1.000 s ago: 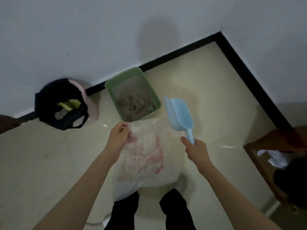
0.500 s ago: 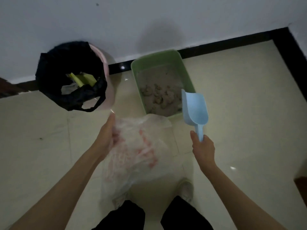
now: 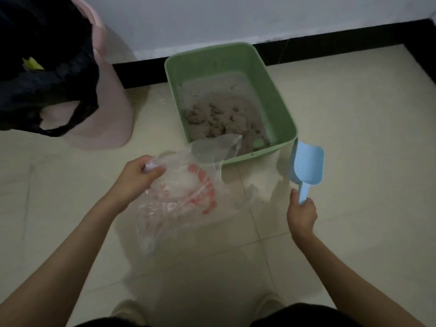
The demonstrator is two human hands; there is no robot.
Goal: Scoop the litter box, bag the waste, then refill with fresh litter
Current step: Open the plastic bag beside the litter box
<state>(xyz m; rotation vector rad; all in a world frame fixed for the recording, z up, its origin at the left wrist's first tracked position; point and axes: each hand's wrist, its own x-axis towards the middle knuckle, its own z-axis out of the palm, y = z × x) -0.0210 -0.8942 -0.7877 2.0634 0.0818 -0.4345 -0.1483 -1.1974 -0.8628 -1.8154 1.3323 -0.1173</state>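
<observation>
A green litter box [image 3: 273,90] sits on the tiled floor against the wall, with clumped grey litter [image 3: 219,119] in its near half. My left hand [image 3: 139,175] grips the rim of a clear plastic bag with red print [image 3: 188,194], which hangs in front of the box; one corner overlaps the box's near edge. My right hand [image 3: 300,214] holds the handle of a light blue scoop [image 3: 306,165], its bowl upright and empty, just right of the box's near right corner.
A pink bin [image 3: 103,109] lined with a black bag [image 3: 42,74] stands at the left by the wall. Black skirting runs along the wall behind the box. My dark-clad legs and pale shoes show at the bottom edge.
The view has dropped closer to the floor, so box and bin look larger. My left hand has closed round the bag's rim. The scoop stays upright at the right.
</observation>
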